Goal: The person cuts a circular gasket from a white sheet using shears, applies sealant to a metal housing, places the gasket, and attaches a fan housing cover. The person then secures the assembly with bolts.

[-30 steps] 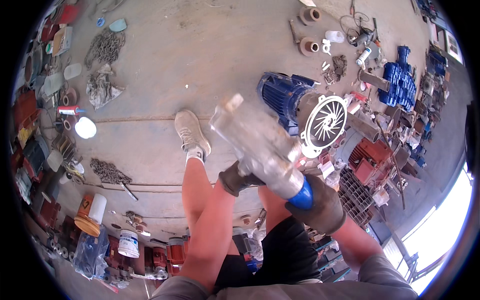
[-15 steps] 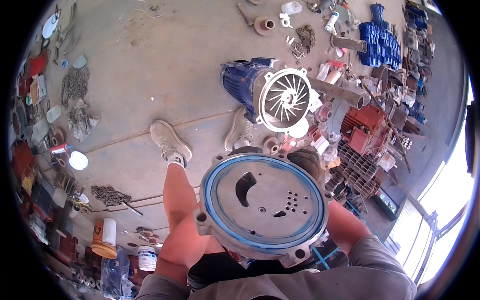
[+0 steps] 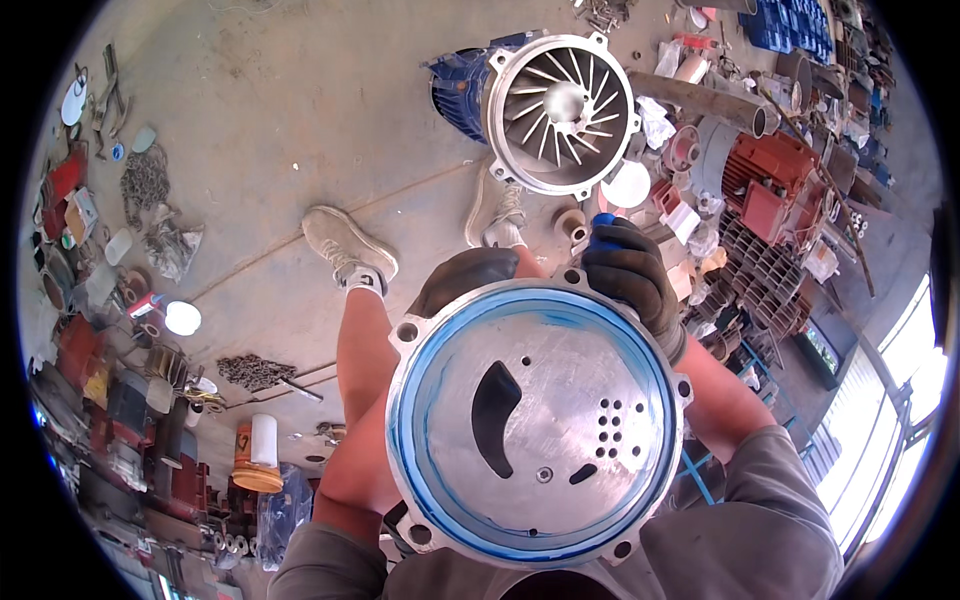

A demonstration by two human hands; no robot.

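A round metal cover (image 3: 545,420) with bolt lugs fills the near middle, its flat face toward me. It has a curved slot, several small holes and a smeared blue ring inside its rim. My left hand (image 3: 465,280), in a dark glove, curls behind the far left rim, its fingertips hidden. At the far right rim my right hand (image 3: 630,275) is closed against the cover, also gloved. Something bright blue (image 3: 604,230) shows at its fingers; I cannot tell whether it is a held thing or a stained fingertip. Beyond stands a blue motor (image 3: 460,95) with a finned metal housing (image 3: 562,110).
Chain (image 3: 146,185), bags and parts crowd the left floor. On the right lie a long pipe (image 3: 700,98), a red motor (image 3: 775,175) and a stack of metal grids (image 3: 755,250). An orange bucket (image 3: 256,472) stands at the lower left. My shoes (image 3: 345,240) are beyond the cover.
The cover is now closer and more squarely facing me. Both gloved hands show more clearly at its far rim, and blue has come into sight at the right fingers. The view has shifted.
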